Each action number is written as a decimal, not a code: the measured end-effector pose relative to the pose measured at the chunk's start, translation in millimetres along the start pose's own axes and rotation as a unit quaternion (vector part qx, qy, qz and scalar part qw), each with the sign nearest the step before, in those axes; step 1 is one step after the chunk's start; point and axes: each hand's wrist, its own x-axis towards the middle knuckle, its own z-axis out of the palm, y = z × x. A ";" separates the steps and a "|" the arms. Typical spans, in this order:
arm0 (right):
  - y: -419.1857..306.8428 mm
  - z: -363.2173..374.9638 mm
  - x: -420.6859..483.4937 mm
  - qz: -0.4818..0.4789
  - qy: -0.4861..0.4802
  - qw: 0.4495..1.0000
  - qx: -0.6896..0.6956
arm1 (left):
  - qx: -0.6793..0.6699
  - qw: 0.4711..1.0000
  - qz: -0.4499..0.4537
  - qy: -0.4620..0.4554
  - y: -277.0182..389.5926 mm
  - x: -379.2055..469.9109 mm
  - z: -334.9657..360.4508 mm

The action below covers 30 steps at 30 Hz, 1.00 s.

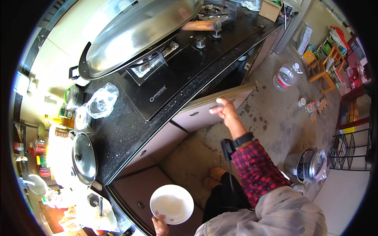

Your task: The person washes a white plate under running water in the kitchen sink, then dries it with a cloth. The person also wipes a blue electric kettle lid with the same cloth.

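Observation:
My left hand grips the rim of a white bowl at the lower middle. Its thumb lies inside the rim, near a pink flower pattern, and no food is visible in the bowl. My right hand reaches forward with thumb and fingers apart and holds nothing visible. Its fingertips overlap the upper edge of an open cabinet door under the counter. Whether they touch the door I cannot tell. Behind the door is the dark cabinet interior.
A large wok with a domed metal lid sits on the black gas hob, its wooden handle pointing right. A clear plastic bag and a lidded pot stand on the counter. A plastic jug and a metal bucket stand on the floor.

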 end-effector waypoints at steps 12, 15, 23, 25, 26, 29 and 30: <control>-36.6 -89.0 -63.9 -0.279 -0.136 0.700 -0.643 | -0.092 0.981 -0.041 -0.168 137.8 -49.2 148.1; -22.8 -108.6 -74.1 -0.296 -0.190 0.694 -0.628 | -0.094 0.980 -0.056 -0.168 156.4 -67.9 205.5; -84.1 -183.5 -22.7 -0.257 -0.115 0.876 -0.392 | 0.063 0.970 -0.078 -0.224 207.5 -100.7 374.8; -124.9 -204.4 12.5 -0.357 -0.065 0.835 -0.413 | 0.047 0.943 -0.064 -0.323 214.7 -93.5 411.3; -143.1 -208.7 26.5 -0.376 -0.048 0.809 -0.450 | 0.075 0.944 -0.051 -0.316 216.0 -85.6 426.1; -185.6 -196.8 62.9 -0.407 -0.013 0.744 -0.530 | 0.065 0.952 -0.074 -0.291 208.4 -45.7 474.7; -195.5 -188.9 75.0 -0.387 -0.025 0.740 -0.550 | 0.047 0.942 -0.086 -0.320 202.0 -31.7 488.7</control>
